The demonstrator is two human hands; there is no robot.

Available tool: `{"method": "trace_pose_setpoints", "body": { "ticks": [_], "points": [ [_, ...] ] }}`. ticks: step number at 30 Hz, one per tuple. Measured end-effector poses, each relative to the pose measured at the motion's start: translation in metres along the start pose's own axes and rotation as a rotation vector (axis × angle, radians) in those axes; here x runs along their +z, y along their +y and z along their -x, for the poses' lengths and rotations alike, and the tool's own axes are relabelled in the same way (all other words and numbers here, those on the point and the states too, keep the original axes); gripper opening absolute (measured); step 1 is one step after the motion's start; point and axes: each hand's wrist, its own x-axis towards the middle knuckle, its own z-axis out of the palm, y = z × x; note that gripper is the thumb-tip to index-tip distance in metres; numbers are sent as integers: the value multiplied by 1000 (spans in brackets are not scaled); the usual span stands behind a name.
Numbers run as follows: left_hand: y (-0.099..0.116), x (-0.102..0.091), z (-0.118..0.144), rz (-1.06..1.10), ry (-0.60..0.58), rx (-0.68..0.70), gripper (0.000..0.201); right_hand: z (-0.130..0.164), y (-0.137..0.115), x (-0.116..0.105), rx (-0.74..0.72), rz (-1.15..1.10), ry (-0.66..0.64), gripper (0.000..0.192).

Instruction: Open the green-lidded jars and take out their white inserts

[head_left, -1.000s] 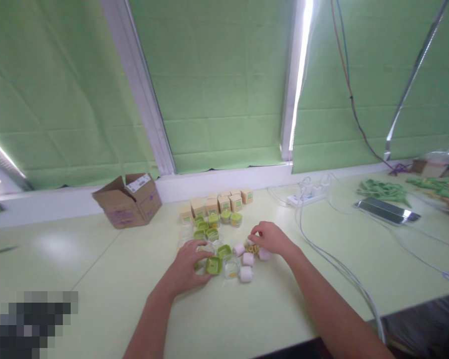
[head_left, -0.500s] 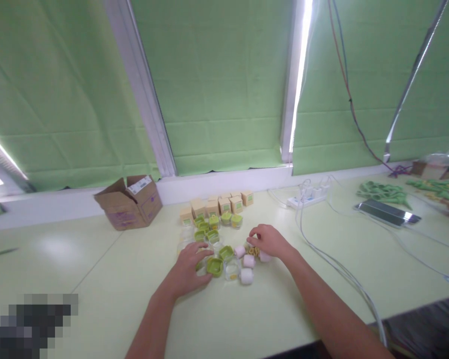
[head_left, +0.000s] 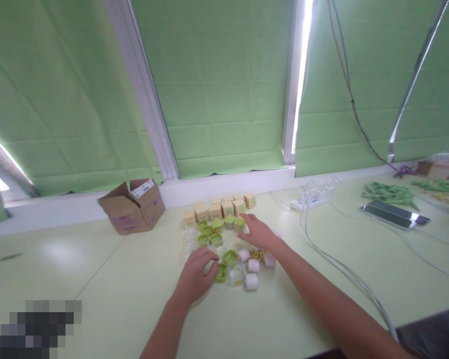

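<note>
Landmark: cluster of small green-lidded jars mid-worktop; left hand sits at the cluster's near edge, fingers curled over a green lid tilted on edge, thumb side hidden, so grip looks closed on the lid but contact underneath can't be confirmed; a clear jar stands just right of that lid, touching or nearly so; another green lid lies flat just behind it; right hand reaches to the far-right edge of the cluster, palm down, fingers loosely extended toward a green-topped jar; can't tell whether it holds anything, fingertips blur into the jars; white caps sit on the near-right side of the cluster, one nearest the camera, two more just behind it beside the right wrist; small yellow rings lie between those caps, partly under the wrist; row of tan cartons directly behind the cluster, against the window sill; open cardboard box well left of the cluster; white power strip with cables well right of the cluster; dark flat device farther right; green blinds above and behind everything.
</note>
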Motion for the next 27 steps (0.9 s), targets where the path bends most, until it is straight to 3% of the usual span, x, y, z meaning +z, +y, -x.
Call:
{"method": "trace_pose_setpoints", "body": {
  "ticks": [4,13,20,27],
  "points": [
    [3,0,-1,1,-16,8,11,-19,3,10,39,98,-66,75],
    [0,-2,0,7,-4,17,11,-40,9,23,66,155,-139,49],
    [1,-2,-3,13,-4,10,12,-33,4,17,40,137,-139,38],
    [0,0,0,29,6,7,8,-9,-17,-6,-44,6,-69,49]
  ]
}}
